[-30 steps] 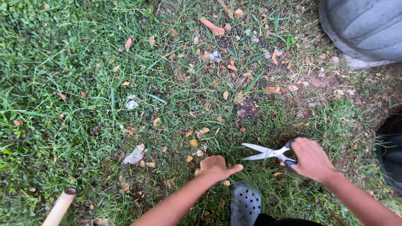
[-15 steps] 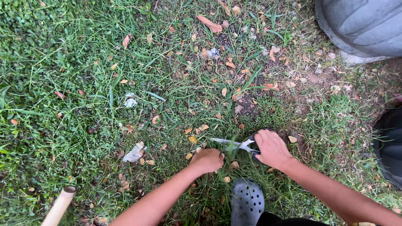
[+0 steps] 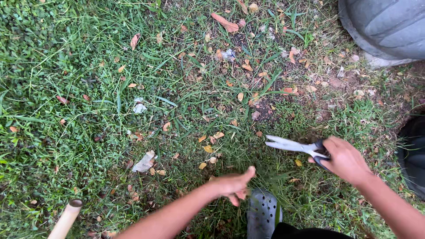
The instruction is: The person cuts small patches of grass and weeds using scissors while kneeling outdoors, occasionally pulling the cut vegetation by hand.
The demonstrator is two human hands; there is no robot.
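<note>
The scissors (image 3: 297, 147), with pale metal blades closed together and dark handles, are gripped by the right hand (image 3: 346, 160) above the grass (image 3: 66, 88). The left hand (image 3: 234, 185) is blurred, half open and empty, just beside a grey perforated clog (image 3: 262, 212). Crumpled white paper scraps (image 3: 144, 163) and dry leaves are scattered around.

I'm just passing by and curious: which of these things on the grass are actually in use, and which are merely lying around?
In use:
- scissors, held in the right hand
- left hand, blurred, over the grass

Lying about:
- dry leaves
- paper scraps
- grey tyre
- wooden pole
- grey clog on the person's foot
</note>
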